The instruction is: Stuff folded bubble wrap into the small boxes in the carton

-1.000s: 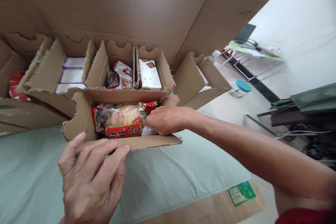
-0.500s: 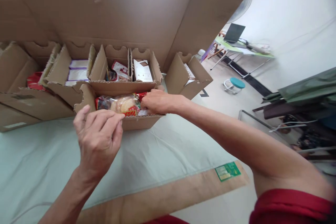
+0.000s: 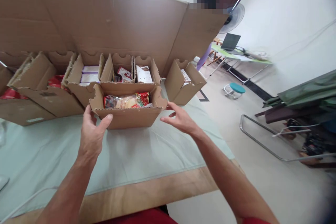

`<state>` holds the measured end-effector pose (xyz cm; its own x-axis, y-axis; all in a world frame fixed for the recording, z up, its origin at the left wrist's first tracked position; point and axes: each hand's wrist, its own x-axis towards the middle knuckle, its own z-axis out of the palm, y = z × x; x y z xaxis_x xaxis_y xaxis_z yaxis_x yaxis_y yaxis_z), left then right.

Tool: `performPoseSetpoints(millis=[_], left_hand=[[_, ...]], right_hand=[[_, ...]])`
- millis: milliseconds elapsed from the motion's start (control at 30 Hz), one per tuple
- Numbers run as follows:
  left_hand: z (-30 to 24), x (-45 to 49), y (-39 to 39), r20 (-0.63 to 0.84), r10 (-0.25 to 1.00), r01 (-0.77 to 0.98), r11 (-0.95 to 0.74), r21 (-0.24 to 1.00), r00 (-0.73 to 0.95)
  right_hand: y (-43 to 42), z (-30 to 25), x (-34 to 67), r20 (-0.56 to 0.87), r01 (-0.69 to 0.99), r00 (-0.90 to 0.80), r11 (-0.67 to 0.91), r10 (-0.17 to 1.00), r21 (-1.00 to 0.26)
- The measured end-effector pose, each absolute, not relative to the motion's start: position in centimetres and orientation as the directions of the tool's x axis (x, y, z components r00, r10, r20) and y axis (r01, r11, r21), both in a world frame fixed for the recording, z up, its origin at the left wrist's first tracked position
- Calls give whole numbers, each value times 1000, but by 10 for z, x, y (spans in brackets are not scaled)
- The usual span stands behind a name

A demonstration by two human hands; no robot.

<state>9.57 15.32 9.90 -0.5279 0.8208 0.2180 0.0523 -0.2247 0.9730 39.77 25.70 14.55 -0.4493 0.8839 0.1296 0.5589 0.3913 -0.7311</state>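
A small open cardboard box (image 3: 128,118) stands on the cloth in front of the row of boxes. Inside it lies a clear and red plastic food packet (image 3: 128,101), its exact contents hard to make out. My left hand (image 3: 93,131) is at the box's left end, fingers along the side and thumb spread out before the front wall. My right hand (image 3: 180,117) is at the right end, fingertips at the edge and thumb apart. Both hands are open.
Behind stand several cardboard boxes (image 3: 42,94) with packets inside, and a tall cardboard panel (image 3: 112,21). Another box (image 3: 178,87) sits to the right. A pale green cloth (image 3: 131,157) covers the table up to its wooden edge (image 3: 152,190). A stool (image 3: 235,88) is on the floor.
My right hand has left the packet inside the box and moved to the box's right end. My left hand has opened from a pinch and lowered to the left end.
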Motion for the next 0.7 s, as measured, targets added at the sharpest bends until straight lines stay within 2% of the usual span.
performPoseSetpoints(millis=[67, 167, 333, 467, 600, 700], left_hand=[[97, 95, 166, 196, 839, -44, -253, 966, -508], [97, 100, 171, 170, 860, -81, -236, 968, -482], [98, 118, 145, 175, 875, -36, -213, 976, -452], [123, 119, 124, 202, 862, 1, -228, 974, -466], [169, 102, 126, 355, 729, 40, -412, 910, -585], [194, 103, 135, 403, 671, 13, -506, 863, -622]], right_hand=[[257, 120, 375, 109, 480, -420, 323, 901, -816], [253, 102, 349, 90, 366, -374, 236, 923, -900], [220, 106, 361, 101, 337, -306, 207, 947, -918], [189, 140, 367, 160, 388, -315, 281, 936, -878], [184, 196, 336, 253, 497, -301, 377, 920, -782], [189, 225, 330, 291, 495, -305, 412, 907, -765]])
